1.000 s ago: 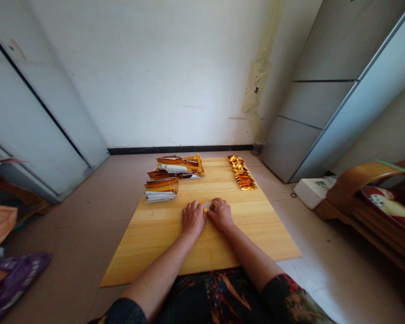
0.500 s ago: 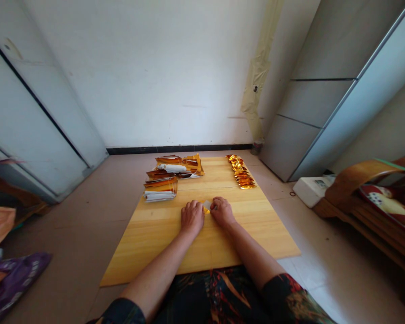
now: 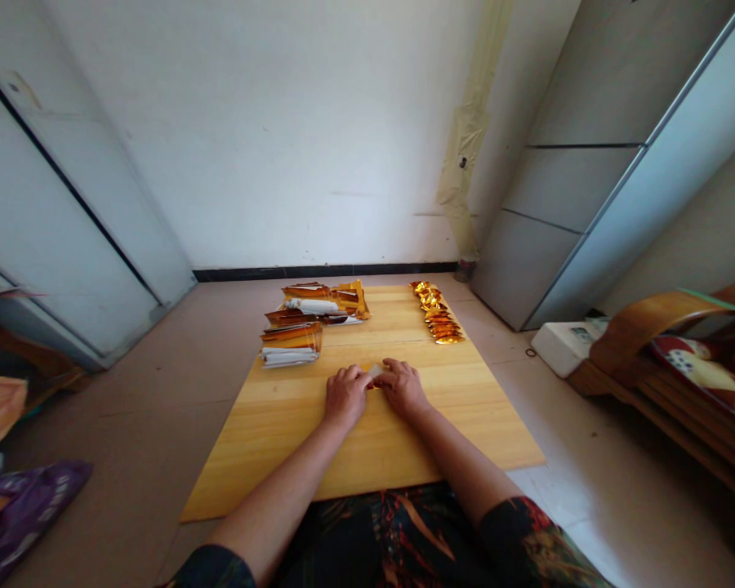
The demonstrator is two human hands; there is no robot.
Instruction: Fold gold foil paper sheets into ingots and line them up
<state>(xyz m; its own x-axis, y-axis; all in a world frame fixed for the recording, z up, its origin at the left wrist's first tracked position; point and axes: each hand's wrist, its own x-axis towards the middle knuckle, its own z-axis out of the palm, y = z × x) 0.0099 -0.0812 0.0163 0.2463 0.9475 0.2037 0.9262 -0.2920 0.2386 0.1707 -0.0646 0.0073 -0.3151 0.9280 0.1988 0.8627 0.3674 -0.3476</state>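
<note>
Between my hands, near the middle of the wooden board (image 3: 380, 449), is a small gold foil paper (image 3: 376, 371) with a pale side showing. My left hand (image 3: 345, 394) has its fingers closed on the paper's left edge. My right hand (image 3: 405, 389) pinches it from the right, thumb towards the left hand. Most of the paper is hidden under the fingers. Beyond my left hand lie a stack of gold and white paper sheets (image 3: 291, 356) and a looser pile of gold paper (image 3: 349, 296). Folded gold paper pieces (image 3: 444, 322) form a row at the board's far right.
The board lies low over a tiled floor (image 3: 153, 416), with a white wall (image 3: 282, 147) behind it. A tall grey cabinet (image 3: 545, 212), a white box (image 3: 563, 347) and a wooden seat (image 3: 643, 371) stand at the right. A purple bag (image 3: 37, 506) is at the lower left.
My hands have drawn slightly closer together over the paper, and less of its gold shows. The left thumb and fingers have shifted in towards the right hand. The piles and the row look the same.
</note>
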